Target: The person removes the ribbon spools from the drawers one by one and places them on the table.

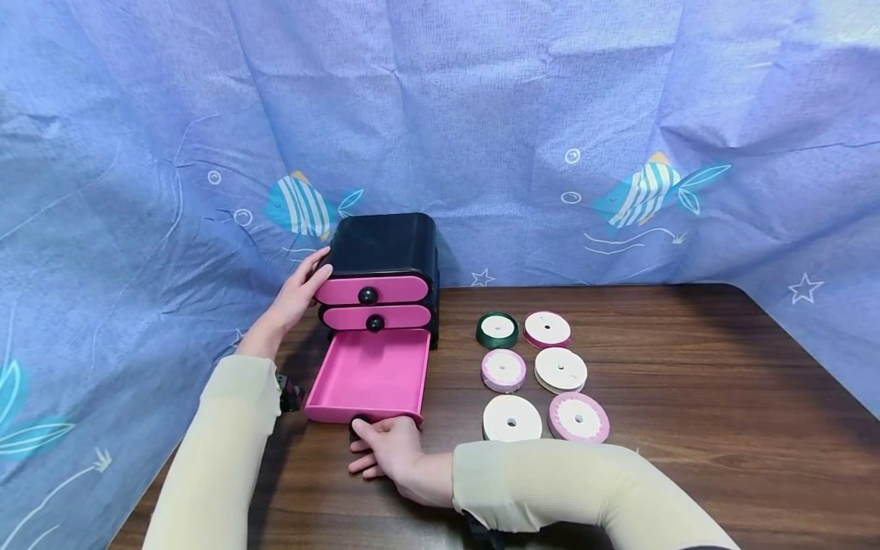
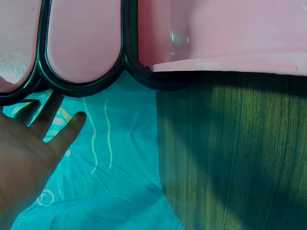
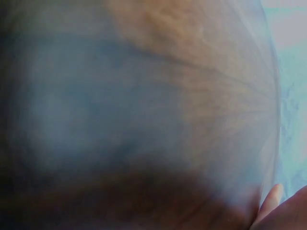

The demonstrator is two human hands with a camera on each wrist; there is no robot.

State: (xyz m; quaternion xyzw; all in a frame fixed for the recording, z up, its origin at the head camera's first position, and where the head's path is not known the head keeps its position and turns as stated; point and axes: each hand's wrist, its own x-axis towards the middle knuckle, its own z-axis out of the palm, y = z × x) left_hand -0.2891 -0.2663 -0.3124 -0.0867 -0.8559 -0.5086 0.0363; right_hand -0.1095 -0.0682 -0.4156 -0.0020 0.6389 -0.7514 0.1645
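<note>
A black cabinet (image 1: 385, 243) with pink drawer fronts stands at the left of the table. Its bottom drawer (image 1: 374, 370) is pulled far out, and nothing lies in it. At the front of that drawer, my right hand (image 1: 395, 451) pinches the black knob (image 1: 358, 422) with thumb and forefinger. My left hand (image 1: 297, 296) rests against the cabinet's left side near the top. In the left wrist view, the fingers of the left hand (image 2: 36, 143) are spread and fairly straight at the black casing (image 2: 86, 89). Blurred fabric fills most of the right wrist view.
Several ribbon spools lie in two columns right of the cabinet, among them a green spool (image 1: 498, 330), a white spool (image 1: 512, 418) and a pink-rimmed spool (image 1: 579, 418). The upper two drawers are closed. A blue fish-print curtain (image 1: 509, 137) hangs behind the wooden table (image 1: 687, 382).
</note>
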